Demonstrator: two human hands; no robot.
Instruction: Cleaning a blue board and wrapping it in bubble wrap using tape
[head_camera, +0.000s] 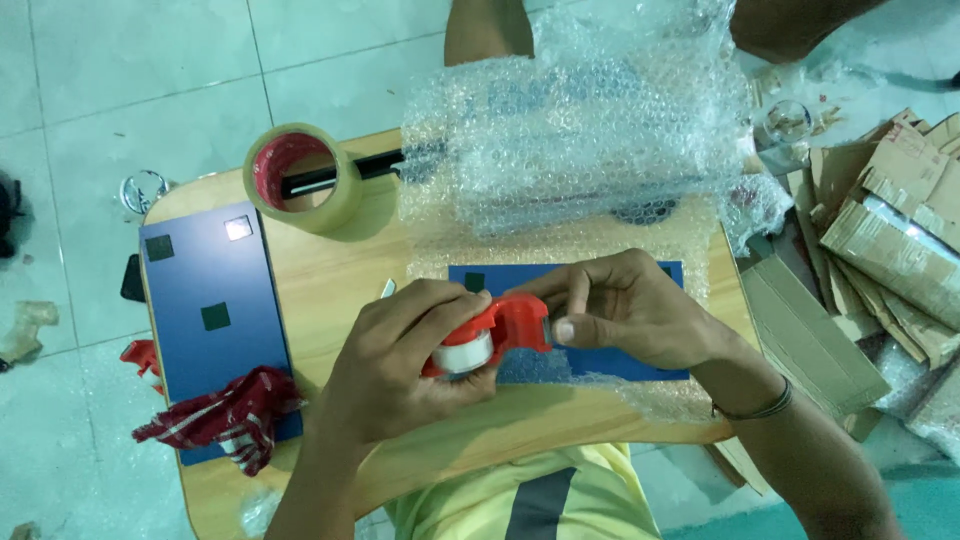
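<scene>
Red tape dispenser, blue panel, red-and-white striped cloth

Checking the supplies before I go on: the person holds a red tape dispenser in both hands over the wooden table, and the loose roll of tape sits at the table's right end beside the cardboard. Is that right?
Not quite. The loose roll of tape sits toward the left end of the wooden table, above the blue panel, not beside the cardboard. The head view shows it. The rest holds: left hand and right hand both hold the red tape dispenser.

The person wears a yellow shirt with a dark stripe down its front, at six o'clock. Both forearms are bare; a thin dark bracelet circles the right wrist.
</scene>
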